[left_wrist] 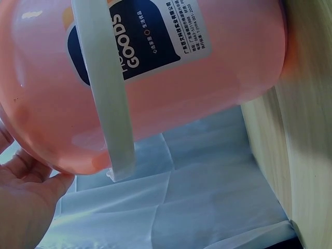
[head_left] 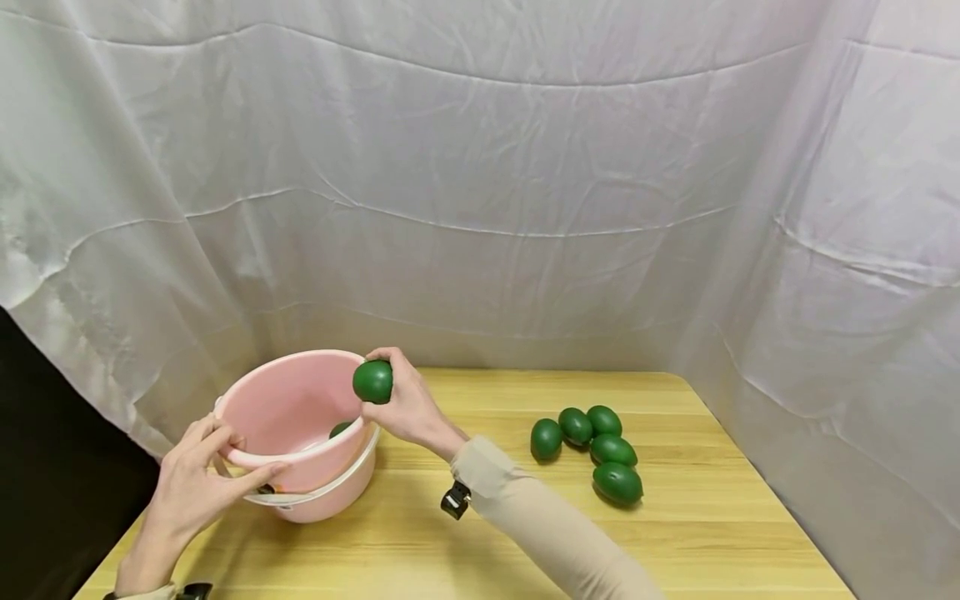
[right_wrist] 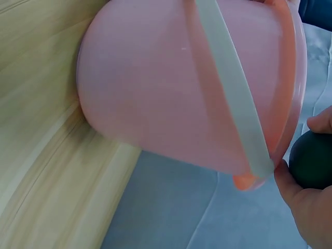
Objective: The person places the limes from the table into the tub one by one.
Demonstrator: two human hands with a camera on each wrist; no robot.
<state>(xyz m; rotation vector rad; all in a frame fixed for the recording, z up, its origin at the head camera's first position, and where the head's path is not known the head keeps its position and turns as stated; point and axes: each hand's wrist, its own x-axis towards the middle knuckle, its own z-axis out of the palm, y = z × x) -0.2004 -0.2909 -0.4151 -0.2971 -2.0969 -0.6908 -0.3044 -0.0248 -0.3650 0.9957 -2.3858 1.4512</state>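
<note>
A pink bucket with a white handle stands at the left of the table. My left hand grips its near-left rim, fingers over the edge and thumb along the outside. At the far-right rim, my right hand holds a dark green avocado between thumb and fingers, level with the bucket's edge. Another green avocado lies inside the bucket, partly hidden by the wall. In the right wrist view, the held avocado is just beyond the rim.
Several more green avocados lie in a group on the right half of the wooden table. Pale grey curtains hang behind and at the sides. A black surface borders the table at the left.
</note>
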